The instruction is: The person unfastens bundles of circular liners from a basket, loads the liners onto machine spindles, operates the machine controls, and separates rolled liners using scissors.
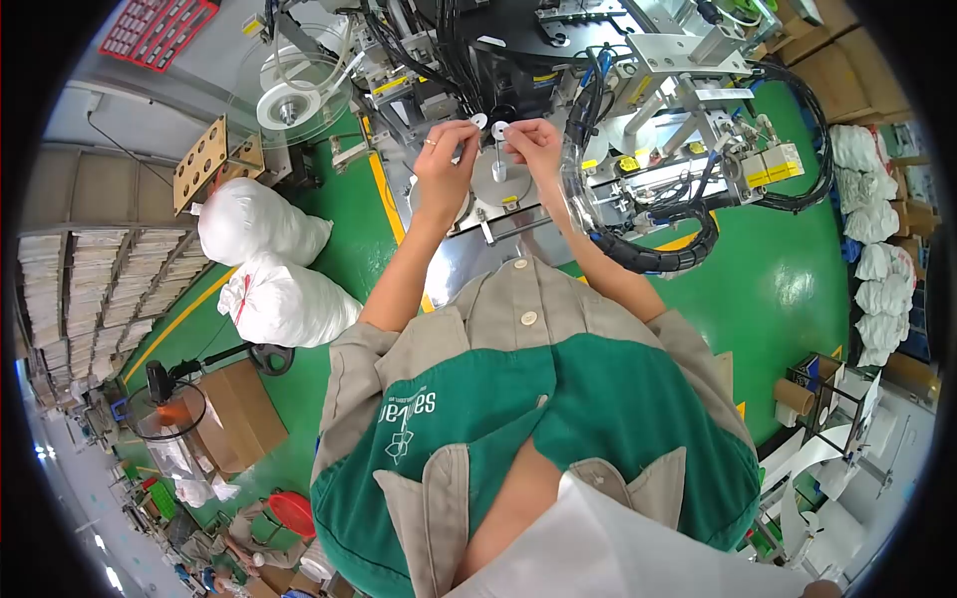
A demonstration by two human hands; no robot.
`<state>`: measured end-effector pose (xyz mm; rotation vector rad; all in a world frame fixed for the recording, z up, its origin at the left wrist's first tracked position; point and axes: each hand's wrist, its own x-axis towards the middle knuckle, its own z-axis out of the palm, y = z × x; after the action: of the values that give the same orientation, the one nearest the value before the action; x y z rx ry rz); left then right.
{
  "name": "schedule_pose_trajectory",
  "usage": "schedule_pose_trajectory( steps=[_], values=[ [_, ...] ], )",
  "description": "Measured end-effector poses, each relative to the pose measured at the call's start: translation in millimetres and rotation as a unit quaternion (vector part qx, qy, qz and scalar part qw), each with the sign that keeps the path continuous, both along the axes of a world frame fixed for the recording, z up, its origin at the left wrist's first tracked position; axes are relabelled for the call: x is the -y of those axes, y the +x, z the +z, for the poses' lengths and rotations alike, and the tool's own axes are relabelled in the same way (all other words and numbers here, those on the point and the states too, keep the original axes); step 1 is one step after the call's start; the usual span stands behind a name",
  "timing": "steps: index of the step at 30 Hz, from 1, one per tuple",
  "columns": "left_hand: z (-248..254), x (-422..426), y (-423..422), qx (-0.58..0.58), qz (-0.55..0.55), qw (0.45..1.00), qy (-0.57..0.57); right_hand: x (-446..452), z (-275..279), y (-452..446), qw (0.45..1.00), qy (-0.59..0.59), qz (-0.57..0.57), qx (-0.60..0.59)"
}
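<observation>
Both hands are raised close together over the front of a machine. My left hand [447,164] pinches a small white round piece [479,121] at its fingertips. Opposite it, my right hand [535,146] has thumb and fingers closed on another small white disc [500,130]. A white part on a thin stem [498,169] shows just below, between the hands; whether it joins the disc I cannot tell. Beneath the hands is a round metal plate [502,187] on the machine.
Black cables and a metal bracket assembly [688,184] stand close to my right forearm. A clear reel with a white hub [288,108] is at the upper left. White sacks [289,299] rest on the green floor at left, near a cardboard box [242,414].
</observation>
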<state>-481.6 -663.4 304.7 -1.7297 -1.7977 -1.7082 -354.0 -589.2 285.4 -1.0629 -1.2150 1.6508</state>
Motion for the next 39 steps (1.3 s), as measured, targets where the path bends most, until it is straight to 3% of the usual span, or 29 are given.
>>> schedule_pose_trajectory(
  steps=[12,15,17,19,21,23,25,28,30,35,37,38,39],
  values=[
    [-7,-4,-6,-0.080,-0.074,0.993,-0.050,-6,-2,-2,1.000,0.012,0.002,-0.022],
    [-8,-8,-10,-0.106,-0.101,0.988,-0.043,1,-27,34,0.967,0.174,0.079,0.169],
    [-10,-11,-14,-0.121,-0.112,0.985,-0.057,32,5,76,0.978,0.071,0.186,0.070],
    [-8,-13,-15,-0.133,-0.117,0.982,-0.060,47,-3,123,0.927,0.173,0.229,0.240],
    [-6,-16,-19,-0.143,-0.130,0.979,-0.058,79,37,169,0.926,0.241,0.177,0.229],
    [-3,-18,-21,-0.157,-0.142,0.975,-0.070,99,50,230,0.880,0.069,0.194,0.427],
    [0,-20,-24,-0.183,-0.143,0.970,-0.070,122,58,292,0.829,-0.016,0.250,0.500],
    [-1,-19,-29,-0.195,-0.166,0.963,-0.082,186,34,369,0.732,-0.081,0.411,0.537],
    [-7,-20,-31,-0.197,-0.177,0.961,-0.084,230,9,397,0.694,-0.152,0.432,0.555],
    [-1,-6,-26,-0.144,-0.172,0.970,-0.096,304,-30,421,0.699,-0.296,0.287,0.584],
    [1,38,-19,-0.075,-0.185,0.961,-0.190,327,-41,423,0.720,-0.318,0.225,0.575],
    [-16,58,-13,-0.079,-0.188,0.966,-0.160,339,-46,423,0.731,-0.326,0.193,0.568],
    [-40,95,-15,-0.045,-0.148,0.924,-0.349,348,-49,421,0.740,-0.331,0.162,0.563]
  ],
)
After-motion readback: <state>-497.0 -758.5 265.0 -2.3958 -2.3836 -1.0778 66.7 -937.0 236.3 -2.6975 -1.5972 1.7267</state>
